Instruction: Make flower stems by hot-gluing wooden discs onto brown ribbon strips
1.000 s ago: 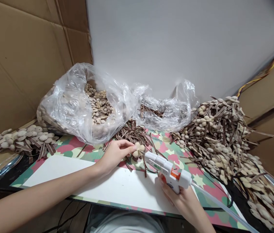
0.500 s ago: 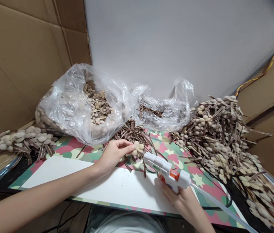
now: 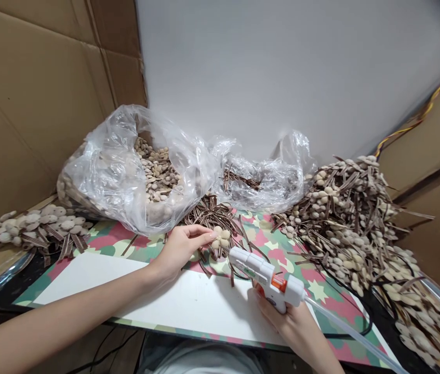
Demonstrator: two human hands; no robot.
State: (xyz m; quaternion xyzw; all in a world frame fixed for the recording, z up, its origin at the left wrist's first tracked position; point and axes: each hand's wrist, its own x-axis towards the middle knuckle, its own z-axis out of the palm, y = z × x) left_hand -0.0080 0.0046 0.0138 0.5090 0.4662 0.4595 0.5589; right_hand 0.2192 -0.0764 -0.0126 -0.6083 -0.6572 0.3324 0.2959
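Observation:
Between the thumb and fingers of my left hand [image 3: 183, 248] is a small beige padded fabric flower [image 3: 221, 238] with rounded petals. My right hand [image 3: 282, 317] is wrapped around the handle of a white hot glue gun [image 3: 261, 275] with orange parts. A long translucent glue stick [image 3: 354, 332] sticks out of its back end. The gun's nozzle points at the flower from the lower right; whether the tip touches it I cannot tell. Just behind the flower lies a heap of brown ribbon strips [image 3: 210, 214].
A clear plastic bag [image 3: 114, 161] full of beige flowers stands at the back left. Another plastic bag [image 3: 278, 179] holds ribbons. Flowers with ribbons form a large pile [image 3: 344, 208] on the right and a smaller pile [image 3: 40, 226] on the left. A white board [image 3: 103, 280] lies on the camouflage-patterned mat [image 3: 317, 291].
The view has shifted very slightly. Both hands keep nearly the same place, with the flower and the glue gun still held.

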